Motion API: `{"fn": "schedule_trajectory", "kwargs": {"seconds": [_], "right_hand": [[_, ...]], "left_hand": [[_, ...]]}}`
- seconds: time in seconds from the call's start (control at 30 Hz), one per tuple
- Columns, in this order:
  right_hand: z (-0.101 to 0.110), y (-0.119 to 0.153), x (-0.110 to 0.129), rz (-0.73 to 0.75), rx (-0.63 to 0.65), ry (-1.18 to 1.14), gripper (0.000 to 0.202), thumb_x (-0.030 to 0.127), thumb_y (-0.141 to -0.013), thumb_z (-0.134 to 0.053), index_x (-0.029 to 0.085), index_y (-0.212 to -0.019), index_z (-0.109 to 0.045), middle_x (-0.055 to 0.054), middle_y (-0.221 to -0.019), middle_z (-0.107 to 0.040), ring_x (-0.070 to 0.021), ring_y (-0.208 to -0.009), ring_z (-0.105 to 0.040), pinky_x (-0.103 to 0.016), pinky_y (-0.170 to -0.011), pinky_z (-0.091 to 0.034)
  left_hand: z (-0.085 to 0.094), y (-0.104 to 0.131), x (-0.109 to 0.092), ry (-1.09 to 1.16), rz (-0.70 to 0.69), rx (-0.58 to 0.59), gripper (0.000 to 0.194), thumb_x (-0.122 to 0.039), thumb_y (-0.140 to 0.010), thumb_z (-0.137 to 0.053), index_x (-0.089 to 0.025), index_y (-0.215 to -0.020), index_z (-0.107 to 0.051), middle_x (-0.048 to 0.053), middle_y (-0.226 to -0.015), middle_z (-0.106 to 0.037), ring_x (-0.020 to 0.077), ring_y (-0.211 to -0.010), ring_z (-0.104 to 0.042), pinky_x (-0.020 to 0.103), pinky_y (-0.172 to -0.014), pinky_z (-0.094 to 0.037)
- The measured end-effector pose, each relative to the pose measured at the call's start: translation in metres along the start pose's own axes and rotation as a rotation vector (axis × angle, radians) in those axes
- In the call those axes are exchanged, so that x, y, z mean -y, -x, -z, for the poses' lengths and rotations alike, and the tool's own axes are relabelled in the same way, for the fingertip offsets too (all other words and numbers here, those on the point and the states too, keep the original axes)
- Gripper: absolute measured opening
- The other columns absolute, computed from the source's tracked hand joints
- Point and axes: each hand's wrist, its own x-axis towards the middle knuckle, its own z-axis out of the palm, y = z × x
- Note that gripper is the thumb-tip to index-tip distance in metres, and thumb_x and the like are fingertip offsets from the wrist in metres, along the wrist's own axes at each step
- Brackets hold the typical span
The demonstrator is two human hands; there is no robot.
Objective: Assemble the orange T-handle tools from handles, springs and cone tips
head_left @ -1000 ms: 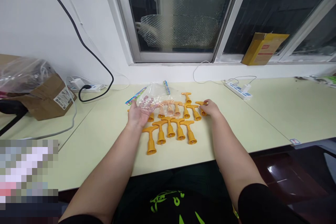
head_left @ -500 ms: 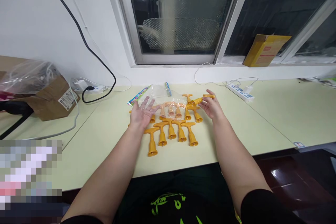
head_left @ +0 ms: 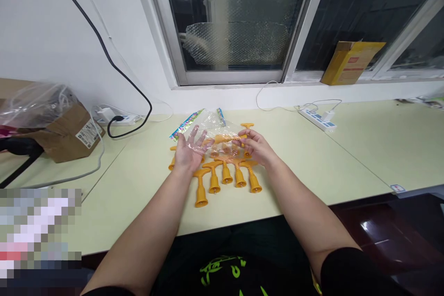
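Observation:
Yellow plastic T-handled pieces with flared cup ends point(head_left: 201, 192) lie in rows on the table. A clear plastic bag point(head_left: 211, 122) with a colourful printed strip lies over the farther ones. My left hand point(head_left: 187, 155) has its fingers spread at the near left of the bag, seen partly through the film; I cannot tell whether they are inside or behind it. My right hand point(head_left: 258, 147) pinches one yellow T-handled piece point(head_left: 243, 138) at the bag's right side. Fingers and film partly hide that piece.
A cardboard box point(head_left: 69, 125) with clear plastic on top stands at the left. Power strips point(head_left: 317, 119) with cables lie along the wall on both sides. A yellow carton point(head_left: 354, 62) leans on the window sill. The pale table's point(head_left: 301, 185) front edge is close to my body.
My right hand has moved left with the yellow T-handled piece, from beside the rows to the bag's right side. My left hand has stayed nearly where it was, fingers spread.

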Motion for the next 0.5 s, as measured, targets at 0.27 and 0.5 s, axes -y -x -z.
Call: {"fn": "schedule_trajectory", "kwargs": {"seconds": [0.27, 0.5], "right_hand": [[-0.008, 0.002, -0.014, -0.145, 0.086, -0.188, 0.042, 0.027, -0.071, -0.09, 0.026, -0.093, -0.054, -0.001, -0.097, -0.078, -0.021, -0.111, -0.075, -0.032, -0.097, -0.061], [-0.021, 0.0, -0.026, -0.121, 0.05, -0.201, 0.057, 0.023, -0.069, -0.09, 0.029, -0.114, -0.055, 0.001, -0.113, -0.076, -0.0172, -0.096, -0.076, -0.035, -0.092, -0.063]], "left_hand": [[-0.003, 0.0, 0.001, 0.029, 0.043, -0.022, 0.042, -0.057, -0.104, -0.038, -0.028, -0.113, -0.067, 0.011, -0.133, -0.066, 0.0325, -0.125, -0.065, 0.056, -0.091, -0.061], [-0.012, 0.009, 0.02, -0.017, 0.146, 0.106, 0.062, -0.063, -0.104, -0.031, -0.018, -0.126, -0.067, 0.018, -0.122, -0.071, 0.0314, -0.113, -0.071, 0.053, -0.097, -0.058]]}}
